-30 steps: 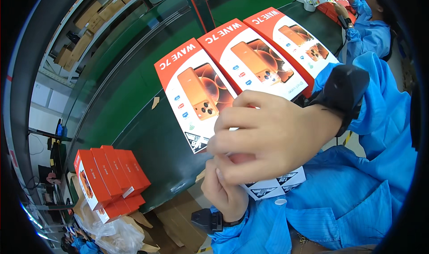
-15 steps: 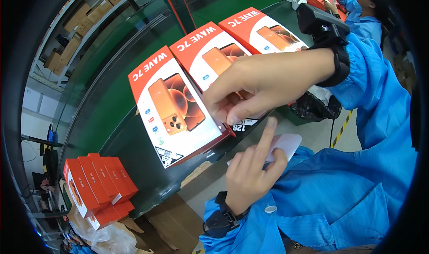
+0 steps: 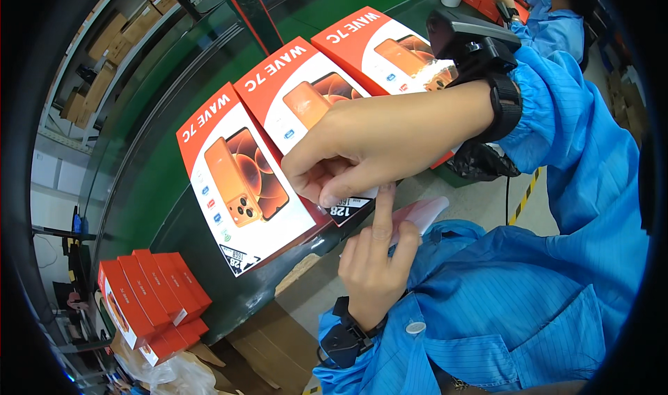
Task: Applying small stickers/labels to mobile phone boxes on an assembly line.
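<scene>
My right hand (image 3: 369, 141) reaches in from the right over the middle phone box (image 3: 282, 110), a red and white carton. Its fingers are curled and its thumb is pinched in at the box's near end, beside the left phone box (image 3: 236, 179); what lies between the fingertips is too small to tell. Below it, my left hand (image 3: 372, 273) holds a pale, thin sheet (image 3: 423, 213) between thumb and fingers. The left index finger stretches up, its tip close to the right hand and the middle box's near corner. A third phone box (image 3: 376, 58) lies to the right.
Stacked red boxes (image 3: 153, 297) stand at the lower left near a clear plastic bag (image 3: 174, 374). The dark table edge (image 3: 254, 301) is worn. A black bag-lined bin (image 3: 483, 160) sits beyond my right forearm. A co-worker in blue (image 3: 550, 23) handles labels at the upper right.
The view has shifted, so the boxes appear farther left and lower. Both hands keep nearly the same pose beside the middle box. The pale sheet has tilted and looks narrower.
</scene>
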`<state>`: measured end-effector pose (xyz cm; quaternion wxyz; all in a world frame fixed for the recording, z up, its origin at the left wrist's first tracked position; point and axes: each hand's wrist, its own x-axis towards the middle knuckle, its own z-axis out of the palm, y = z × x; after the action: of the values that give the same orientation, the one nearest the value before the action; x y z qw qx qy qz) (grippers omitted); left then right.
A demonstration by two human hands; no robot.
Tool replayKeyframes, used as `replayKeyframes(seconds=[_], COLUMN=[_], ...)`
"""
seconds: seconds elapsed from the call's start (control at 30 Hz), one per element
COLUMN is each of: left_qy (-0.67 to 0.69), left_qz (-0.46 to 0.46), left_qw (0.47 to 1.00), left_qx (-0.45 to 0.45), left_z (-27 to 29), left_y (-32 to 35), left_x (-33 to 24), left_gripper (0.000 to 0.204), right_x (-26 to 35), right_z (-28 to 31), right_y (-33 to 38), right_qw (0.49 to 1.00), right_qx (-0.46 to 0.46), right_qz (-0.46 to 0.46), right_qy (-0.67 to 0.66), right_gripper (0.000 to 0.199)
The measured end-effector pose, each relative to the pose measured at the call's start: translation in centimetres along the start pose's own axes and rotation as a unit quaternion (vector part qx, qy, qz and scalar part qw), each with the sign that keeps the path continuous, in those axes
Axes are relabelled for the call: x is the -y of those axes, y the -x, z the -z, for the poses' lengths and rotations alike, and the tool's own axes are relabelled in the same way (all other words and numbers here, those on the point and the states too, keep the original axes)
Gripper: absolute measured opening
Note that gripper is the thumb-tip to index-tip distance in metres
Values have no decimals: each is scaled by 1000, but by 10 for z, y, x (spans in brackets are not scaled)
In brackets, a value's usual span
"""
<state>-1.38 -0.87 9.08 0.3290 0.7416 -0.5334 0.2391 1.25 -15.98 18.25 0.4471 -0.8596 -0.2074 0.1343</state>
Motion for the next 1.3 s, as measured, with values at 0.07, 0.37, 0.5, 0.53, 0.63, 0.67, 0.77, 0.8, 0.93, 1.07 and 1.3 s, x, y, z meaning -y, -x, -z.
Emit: replayKeyframes(seconds=[0.07,0.37,0.5,0.53,0.63,0.67,0.77,0.8,0.93,1.07,1.3], left_qy=[5,13,20,23,19,13,59,57,151,177,457], left_qz=[6,38,45,48,35,19,51,49,197,334,320], left_qw=[1000,998,998,998,999,1000,996,996,962,921,821], left_qx=[-4,40,41,38,22,6,41,41,-115,-99,-121], left_z=[-1,5,7,7,0,0,5,8,24,46,46], left_y=[1,0,2,3,3,3,2,1,-3,-4,-11], left_x=[0,-3,-3,-3,1,3,0,-2,-5,2,-11], left_gripper=[14,13,13,13,11,11,11,11,39,38,46], right_x=[-2,-2,-3,-1,1,1,4,7,4,36,26], right_z=[0,-3,-3,-5,-8,-11,-11,-10,-8,-37,-42], right_y=[0,0,-2,0,9,9,10,10,15,54,76], right_qw=[1000,1000,992,992,964,953,941,941,945,867,912], right_qx=[0,-5,-11,-12,-8,-75,-124,-106,-152,-239,-218], right_qz=[8,16,102,102,96,88,21,-38,-17,211,89], right_qy=[-1,11,67,67,248,280,315,319,290,383,335], right_gripper=[12,12,17,17,28,33,41,43,39,31,62])
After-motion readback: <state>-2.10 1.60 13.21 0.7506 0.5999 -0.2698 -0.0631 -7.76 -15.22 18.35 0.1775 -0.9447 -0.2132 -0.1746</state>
